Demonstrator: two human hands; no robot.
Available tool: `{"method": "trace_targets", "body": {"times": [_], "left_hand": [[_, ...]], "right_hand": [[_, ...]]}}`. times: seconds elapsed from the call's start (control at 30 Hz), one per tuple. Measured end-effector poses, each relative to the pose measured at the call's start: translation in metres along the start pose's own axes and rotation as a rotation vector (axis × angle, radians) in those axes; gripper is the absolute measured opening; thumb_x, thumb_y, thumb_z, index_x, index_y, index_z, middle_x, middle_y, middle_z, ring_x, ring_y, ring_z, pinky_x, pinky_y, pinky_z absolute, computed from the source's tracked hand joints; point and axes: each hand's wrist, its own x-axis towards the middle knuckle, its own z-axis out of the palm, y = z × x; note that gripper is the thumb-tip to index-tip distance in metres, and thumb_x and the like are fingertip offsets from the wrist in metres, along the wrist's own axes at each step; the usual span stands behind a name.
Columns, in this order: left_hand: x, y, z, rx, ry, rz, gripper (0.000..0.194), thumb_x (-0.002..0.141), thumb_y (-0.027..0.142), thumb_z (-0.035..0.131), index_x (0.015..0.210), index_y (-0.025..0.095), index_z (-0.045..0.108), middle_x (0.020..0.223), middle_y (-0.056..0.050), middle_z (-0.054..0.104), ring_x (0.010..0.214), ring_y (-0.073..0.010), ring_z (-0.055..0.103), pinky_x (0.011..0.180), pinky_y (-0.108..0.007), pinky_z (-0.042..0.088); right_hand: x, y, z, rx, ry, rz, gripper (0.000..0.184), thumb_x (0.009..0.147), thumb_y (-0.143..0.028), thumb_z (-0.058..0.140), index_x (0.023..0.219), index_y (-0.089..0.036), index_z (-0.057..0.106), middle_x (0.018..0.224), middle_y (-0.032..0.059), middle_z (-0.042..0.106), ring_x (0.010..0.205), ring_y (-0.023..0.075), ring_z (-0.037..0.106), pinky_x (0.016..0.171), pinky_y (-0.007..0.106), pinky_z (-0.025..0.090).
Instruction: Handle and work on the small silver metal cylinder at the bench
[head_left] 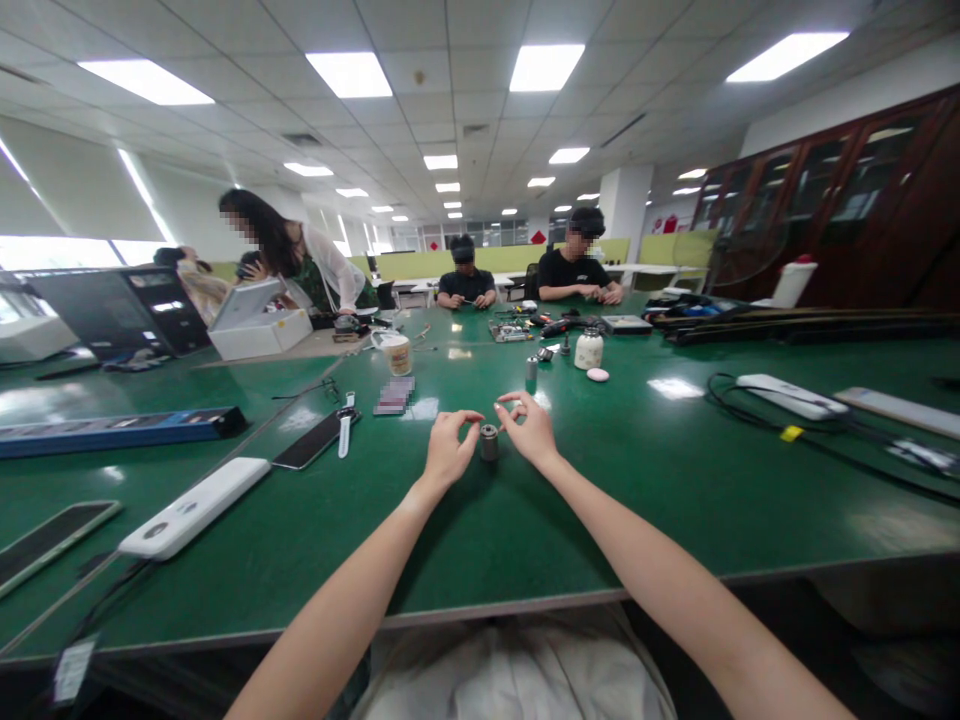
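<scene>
A small grey metal cylinder (489,443) stands upright on the green table, with a round fitting on its top. Just to its left is my left hand (450,448), fingers curved and thumb a little apart from the index finger. My right hand (529,428) is on the other side, its thumb and index finger bent toward the cylinder with a gap between them. Nothing shows in either hand. Farther back stands a second metal cylinder (532,368), near some small dark metal parts (545,354).
A patterned white jar (589,350), pink oval (598,375) and paper cup (397,355) stand beyond my hands. Left are a phone (311,440), a watch (345,430) and a white power strip (196,508). Cables (750,425) lie right. Co-workers (577,265) sit across.
</scene>
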Motion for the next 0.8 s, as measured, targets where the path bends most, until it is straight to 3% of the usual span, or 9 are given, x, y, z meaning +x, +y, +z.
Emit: {"method": "trace_targets", "body": {"times": [0.13,0.43,0.63,0.8], "left_hand": [[0.000,0.003,0.003,-0.060,-0.030,0.034,0.022,0.085,0.029,0.060,0.104,0.024,0.068,0.096,-0.001,0.073,0.095,-0.0198,0.058,0.088,-0.035,0.046],[0.006,0.004,0.007,-0.145,0.034,-0.028,0.015,0.082,0.029,0.064,0.094,0.022,0.069,0.088,-0.002,0.074,0.088,-0.0177,0.065,0.088,-0.034,0.047],[0.013,-0.022,-0.006,-0.088,0.147,-0.137,0.022,0.083,0.035,0.062,0.099,0.020,0.066,0.093,-0.005,0.074,0.092,-0.0206,0.066,0.091,-0.037,0.045],[0.005,-0.052,-0.010,0.221,-0.111,-0.195,0.015,0.078,0.030,0.067,0.092,0.025,0.070,0.080,-0.002,0.076,0.096,-0.0263,0.060,0.088,-0.041,0.042]], "right_hand": [[0.000,0.001,-0.002,0.005,0.008,0.019,0.019,0.086,-0.034,0.054,0.100,-0.023,0.060,0.059,-0.0051,0.067,0.059,0.0147,0.066,0.068,0.025,0.048],[0.001,0.002,-0.002,-0.014,-0.021,0.020,0.016,0.085,-0.029,0.051,0.098,-0.024,0.060,0.062,-0.0043,0.068,0.061,0.0151,0.065,0.067,0.026,0.047],[0.005,0.010,-0.002,0.021,0.006,0.060,0.016,0.084,-0.028,0.050,0.095,-0.024,0.060,0.060,-0.0041,0.067,0.059,0.0151,0.065,0.063,0.025,0.046],[0.006,0.013,-0.003,0.047,0.006,0.071,0.016,0.083,-0.026,0.050,0.094,-0.023,0.060,0.061,-0.0037,0.067,0.059,0.0149,0.065,0.063,0.025,0.046]]}}
